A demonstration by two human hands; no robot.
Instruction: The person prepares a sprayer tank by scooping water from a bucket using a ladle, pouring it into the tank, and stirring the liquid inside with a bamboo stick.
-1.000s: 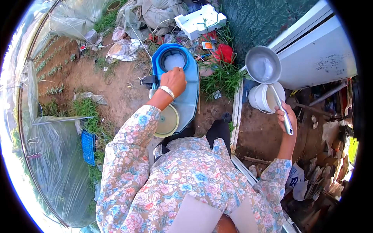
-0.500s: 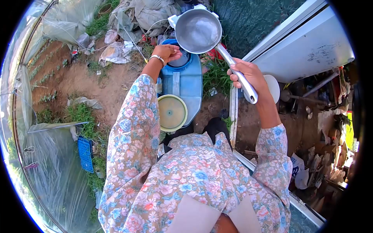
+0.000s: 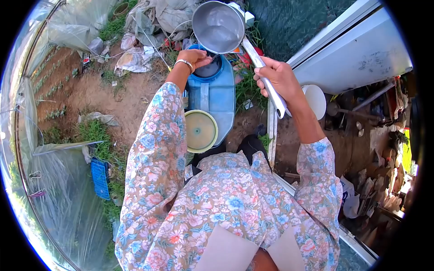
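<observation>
My right hand (image 3: pixel 279 77) is closed around the long handle of a grey metal saucepan (image 3: pixel 217 27). The pan hangs over the far rim of a blue bucket (image 3: pixel 220 73) and leans toward my left hand. Just below the pan's rim, my left hand (image 3: pixel 194 58) hovers over the bucket's left side, fingers loosely bent and extended to the right, with no object visible in them. Dark liquid fills the bucket's inside. Behind the pan, part of a white object (image 3: pixel 248 19) shows. Nearer me, a pale yellow-rimmed tub (image 3: pixel 201 131) with cloudy contents overlaps a flat blue plastic container (image 3: pixel 221 108).
A white bucket (image 3: pixel 315 101) stands right of my right forearm, below a white panel (image 3: pixel 357 56). Crumpled plastic sheeting (image 3: pixel 167 18) lies at the back. On the left are a blue crate (image 3: pixel 100 178) and clear plastic film (image 3: pixel 68 203). Clutter fills the right side.
The saucepan has moved left and a little away from me, and has tipped toward my left hand. My right hand has shifted left with it; my left hand has barely moved.
</observation>
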